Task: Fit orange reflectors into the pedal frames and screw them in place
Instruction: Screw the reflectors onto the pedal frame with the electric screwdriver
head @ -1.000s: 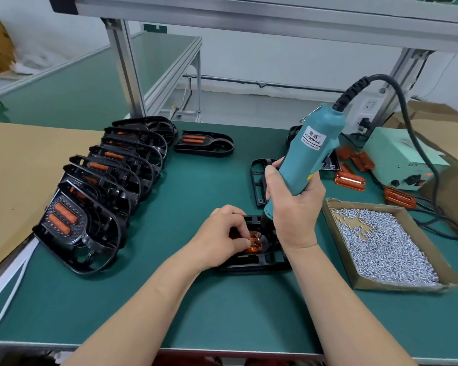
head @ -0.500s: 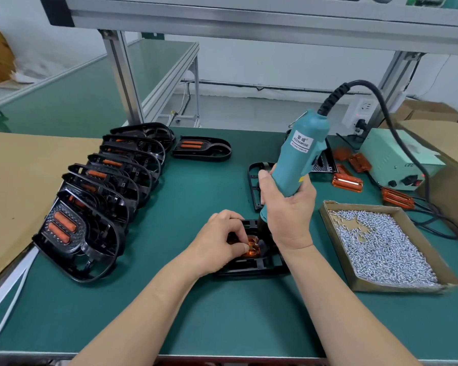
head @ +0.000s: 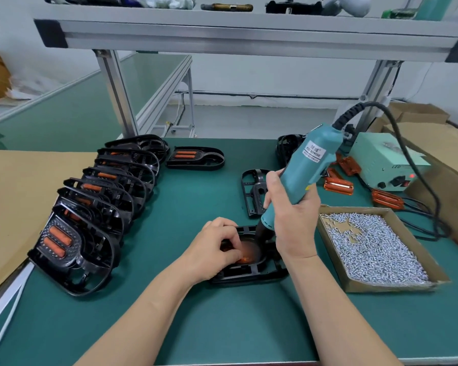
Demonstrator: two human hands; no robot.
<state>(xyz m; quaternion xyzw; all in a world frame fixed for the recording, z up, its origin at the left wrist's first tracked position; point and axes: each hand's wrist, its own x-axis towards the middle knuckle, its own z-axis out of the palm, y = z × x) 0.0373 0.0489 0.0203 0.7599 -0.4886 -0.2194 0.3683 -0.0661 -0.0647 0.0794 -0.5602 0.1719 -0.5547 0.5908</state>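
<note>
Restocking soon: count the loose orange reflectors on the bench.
3 reflectors: one by the power box, one beside the screwdriver, one behind the screw tray. More may be hidden.

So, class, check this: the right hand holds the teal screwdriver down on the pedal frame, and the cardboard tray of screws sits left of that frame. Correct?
Not quite. The head view shows the cardboard tray of screws right of the pedal frame, not left. The rest stands: the right hand holds the teal screwdriver down on that frame.

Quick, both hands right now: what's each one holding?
Left hand: pinching the orange reflector in the pedal frame.
Right hand: gripping the electric screwdriver.
</note>
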